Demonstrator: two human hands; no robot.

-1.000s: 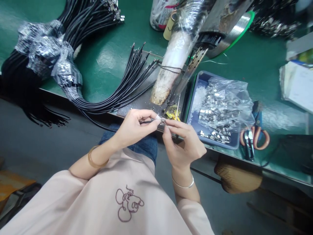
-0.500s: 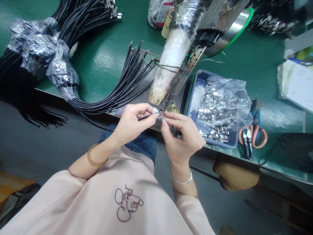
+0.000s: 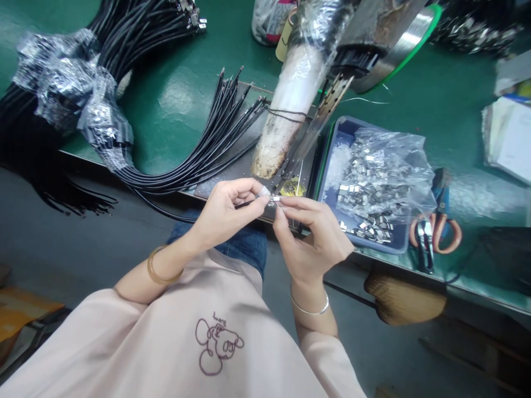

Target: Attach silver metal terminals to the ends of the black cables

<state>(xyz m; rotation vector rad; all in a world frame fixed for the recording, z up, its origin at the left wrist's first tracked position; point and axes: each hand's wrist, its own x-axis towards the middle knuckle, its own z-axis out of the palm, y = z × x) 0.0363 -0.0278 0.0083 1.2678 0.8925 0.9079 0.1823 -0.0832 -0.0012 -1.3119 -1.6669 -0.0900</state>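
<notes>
A black cable point(image 3: 243, 204) runs through my left hand point(image 3: 222, 215), pinched between thumb and fingers, and one fingertip wears a white wrap. At the cable's end sits a small shiny metal connector point(image 3: 276, 198). My right hand point(image 3: 313, 229) has its thumb and fingertips closed at the connector's right side; exactly what they grip is partly hidden. Just above both hands is the lower end of a soldering iron point(image 3: 326, 113) with a perforated metal sleeve. A white plastic-wrapped tube point(image 3: 284, 91) slants down beside it.
Many black cables point(image 3: 186, 166) curve over a dark board to the left. To the right stands a blue tray point(image 3: 327, 182) with bagged metal connectors point(image 3: 369, 182). Orange-handled scissors point(image 3: 446, 235) lie beyond it. A green-rimmed solder wire spool point(image 3: 409, 50) stands behind.
My right hand has shifted slightly right and down. The metal connector between the hands shows more plainly. The left hand has barely moved and keeps the cable.
</notes>
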